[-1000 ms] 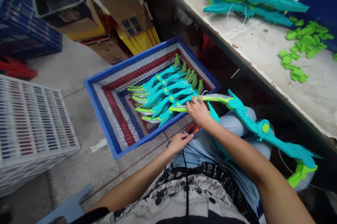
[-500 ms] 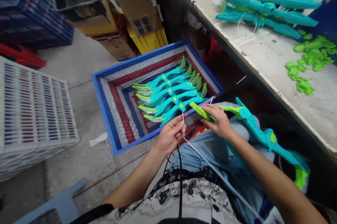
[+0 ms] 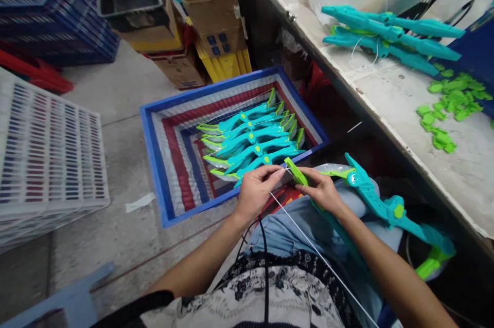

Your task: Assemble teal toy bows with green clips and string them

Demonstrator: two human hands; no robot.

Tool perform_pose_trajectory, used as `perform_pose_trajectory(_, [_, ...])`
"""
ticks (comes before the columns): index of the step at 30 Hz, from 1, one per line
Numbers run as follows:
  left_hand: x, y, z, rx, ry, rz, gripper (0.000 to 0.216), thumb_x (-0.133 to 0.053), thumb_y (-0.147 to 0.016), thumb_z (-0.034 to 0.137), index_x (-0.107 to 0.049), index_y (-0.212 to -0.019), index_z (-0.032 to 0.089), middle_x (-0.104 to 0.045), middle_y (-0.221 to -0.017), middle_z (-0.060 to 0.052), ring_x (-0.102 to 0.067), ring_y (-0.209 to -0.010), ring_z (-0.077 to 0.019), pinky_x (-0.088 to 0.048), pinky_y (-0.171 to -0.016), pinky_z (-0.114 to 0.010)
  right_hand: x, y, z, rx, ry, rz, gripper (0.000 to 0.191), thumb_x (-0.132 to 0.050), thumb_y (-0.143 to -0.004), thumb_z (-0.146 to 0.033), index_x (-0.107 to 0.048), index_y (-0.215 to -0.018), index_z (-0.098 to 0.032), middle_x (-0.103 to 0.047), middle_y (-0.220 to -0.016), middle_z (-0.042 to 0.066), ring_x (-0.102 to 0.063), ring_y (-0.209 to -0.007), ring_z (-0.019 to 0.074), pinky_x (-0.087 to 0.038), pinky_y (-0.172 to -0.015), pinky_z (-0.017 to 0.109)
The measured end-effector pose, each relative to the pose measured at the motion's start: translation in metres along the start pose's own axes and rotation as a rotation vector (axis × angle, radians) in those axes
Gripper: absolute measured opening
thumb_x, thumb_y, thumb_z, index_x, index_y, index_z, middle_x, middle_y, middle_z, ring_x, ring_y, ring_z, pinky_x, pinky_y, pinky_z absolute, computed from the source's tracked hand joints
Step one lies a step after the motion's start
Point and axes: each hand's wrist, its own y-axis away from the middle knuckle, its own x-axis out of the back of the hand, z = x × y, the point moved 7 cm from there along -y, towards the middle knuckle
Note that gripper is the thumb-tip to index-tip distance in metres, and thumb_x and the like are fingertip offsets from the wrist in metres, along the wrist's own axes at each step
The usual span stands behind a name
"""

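A teal toy bow (image 3: 380,203) with green tips lies across my lap. My right hand (image 3: 322,190) is closed on its green upper tip. My left hand (image 3: 257,189) pinches a thin white string (image 3: 309,246) right beside that tip; the string runs down over my thigh. Just beyond my hands a blue crate (image 3: 154,143) on the floor holds a row of several finished teal bows (image 3: 250,135).
A workbench (image 3: 393,96) on the right carries more teal bows (image 3: 389,35), loose green pieces (image 3: 451,107), a plastic bag and a phone. A white crate stack (image 3: 46,153) stands at left. Cardboard boxes (image 3: 208,14) and blue crates (image 3: 54,14) sit behind.
My left hand rose from my lap, took the string and brought it to the bow's tip. My right hand shifted its grip on the tip and drew the bow closer.
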Motion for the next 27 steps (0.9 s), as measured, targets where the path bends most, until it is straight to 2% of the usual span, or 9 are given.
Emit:
perform_pose_trajectory(3, [0.0038, -0.0005, -0.0009, -0.022, -0.015, 0.037, 0.017, -0.071, -0.073, 0.035, -0.076, -0.077, 0.02, -0.074, -0.076, -0.002, -0.065, -0.072, -0.0165, -0.049, -0.07, -0.027, -0.0002, -0.0003, 0.0009, -0.001, -0.006, 0.009, 0.039, -0.076, -0.073, -0.028, -0.07, -0.112, -0.028, -0.071, -0.11, 0.004, -0.064, -0.102, 0.0246, -0.048, -0.094, 0.041])
perform_pose_trajectory(10, [-0.0015, -0.0009, 0.0083, -0.098, -0.062, 0.018, 0.015, -0.069, -0.074, 0.033, -0.075, -0.077, 0.019, -0.074, -0.076, -0.002, -0.065, -0.071, -0.0164, -0.05, -0.068, -0.026, 0.0001, -0.0006, 0.0005, -0.005, -0.001, 0.015, 0.038, -0.075, -0.074, -0.03, -0.07, -0.111, -0.027, -0.071, -0.11, 0.004, -0.064, -0.102, 0.0246, -0.048, -0.094, 0.041])
perform_pose_trajectory(18, [-0.0004, 0.0026, 0.0045, -0.09, -0.02, 0.034, 0.017, -0.068, -0.077, 0.034, -0.075, -0.079, 0.019, -0.074, -0.079, -0.002, -0.065, -0.074, -0.0158, -0.05, -0.071, -0.026, -0.0011, 0.0004, 0.0013, -0.016, -0.004, 0.003, 0.039, -0.075, -0.073, -0.031, -0.07, -0.112, -0.026, -0.071, -0.111, 0.005, -0.064, -0.103, 0.025, -0.047, -0.095, 0.042])
perform_pose_trajectory(27, [-0.0014, 0.0034, 0.0054, -0.11, -0.069, -0.002, 0.015, -0.068, -0.077, 0.031, -0.074, -0.078, 0.018, -0.071, -0.073, -0.001, -0.062, -0.068, -0.014, -0.048, -0.066, -0.024, -0.0004, 0.0005, 0.0001, -0.012, 0.008, 0.008, 0.038, -0.074, -0.073, -0.031, -0.07, -0.111, -0.027, -0.071, -0.11, 0.005, -0.064, -0.102, 0.0253, -0.048, -0.094, 0.043])
